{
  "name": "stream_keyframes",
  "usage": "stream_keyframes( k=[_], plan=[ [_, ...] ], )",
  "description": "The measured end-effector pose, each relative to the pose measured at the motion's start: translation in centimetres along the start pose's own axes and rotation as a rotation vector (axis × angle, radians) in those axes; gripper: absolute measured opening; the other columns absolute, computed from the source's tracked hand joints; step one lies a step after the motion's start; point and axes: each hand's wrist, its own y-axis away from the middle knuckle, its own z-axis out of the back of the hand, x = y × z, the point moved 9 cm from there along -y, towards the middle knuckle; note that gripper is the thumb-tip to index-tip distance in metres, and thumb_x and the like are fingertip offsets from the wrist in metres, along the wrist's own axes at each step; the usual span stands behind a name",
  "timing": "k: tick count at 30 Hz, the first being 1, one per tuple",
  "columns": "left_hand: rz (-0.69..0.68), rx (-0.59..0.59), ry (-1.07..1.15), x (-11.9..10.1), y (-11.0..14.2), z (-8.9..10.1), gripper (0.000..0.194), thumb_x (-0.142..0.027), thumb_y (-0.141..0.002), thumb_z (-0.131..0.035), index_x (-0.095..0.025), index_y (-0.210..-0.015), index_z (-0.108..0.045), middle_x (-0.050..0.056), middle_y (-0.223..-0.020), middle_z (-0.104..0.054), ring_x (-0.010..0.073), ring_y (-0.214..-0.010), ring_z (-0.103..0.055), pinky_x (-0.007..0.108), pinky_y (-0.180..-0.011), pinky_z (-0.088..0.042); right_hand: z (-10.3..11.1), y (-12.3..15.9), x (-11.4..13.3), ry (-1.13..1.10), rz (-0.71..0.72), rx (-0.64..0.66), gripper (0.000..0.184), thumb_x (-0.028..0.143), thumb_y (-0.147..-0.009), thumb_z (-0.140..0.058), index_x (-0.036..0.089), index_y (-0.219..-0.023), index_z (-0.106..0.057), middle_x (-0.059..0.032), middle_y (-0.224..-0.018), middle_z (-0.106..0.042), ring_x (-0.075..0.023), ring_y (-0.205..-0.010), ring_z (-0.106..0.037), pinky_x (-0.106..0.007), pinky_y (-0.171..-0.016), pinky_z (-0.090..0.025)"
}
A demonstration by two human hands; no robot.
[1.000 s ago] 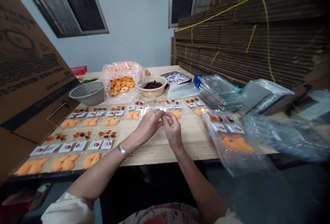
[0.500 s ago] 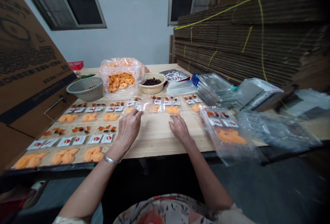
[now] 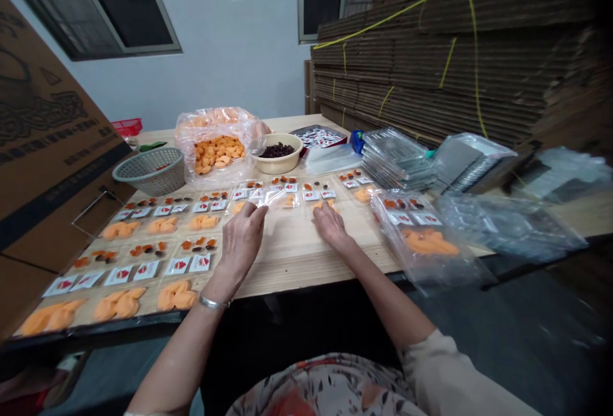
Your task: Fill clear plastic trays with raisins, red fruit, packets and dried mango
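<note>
My left hand [image 3: 243,237], a silver bracelet on its wrist, is closed in a pinch at a clear, shiny piece of plastic [image 3: 274,198] overlapping the middle trays. Whether that is a lid or a bag I cannot tell. My right hand [image 3: 330,224] has its fingers closed on the near edge of a clear plastic tray [image 3: 320,189], partly covering the orange pieces [image 3: 322,205] there. This tray also has two white sachets and small dark and orange bits. More filled trays [image 3: 177,247] stand in rows at the left. Another filled tray [image 3: 416,224] lies by my right forearm.
At the back are a grey basket [image 3: 151,173], a bag of orange pieces [image 3: 220,148], a cream bowl [image 3: 278,162] of dark bits and a box of sachets [image 3: 318,137]. Stacked clear trays [image 3: 397,161] are on the right. Tall cardboard stacks [image 3: 431,59] rise behind; a carton [image 3: 48,129] borders the left.
My right hand has moved forward from the bare wood onto the tray's near edge, and that tray has slid slightly towards me. My left hand stays nearly in place. The view has shifted slightly.
</note>
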Motion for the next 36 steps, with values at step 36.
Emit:
stream_keyframes(
  k=[36],
  plan=[
    [-0.09,0.138,0.258,-5.0,2.3,-6.4,0.029,-0.009,-0.091,-0.042,-0.015,-0.102,-0.068,0.009,-0.098,-0.065,0.0159,-0.079,-0.061,0.026,-0.068,-0.047,-5.9,21.4,-9.4,-1.852,-0.717,-0.316,0.063,0.032,-0.058,-0.088,0.018,-0.107,-0.051,0.0039,-0.064,-0.064,-0.0093,-0.047,-0.053,-0.017,-0.043,-0.045]
  ],
)
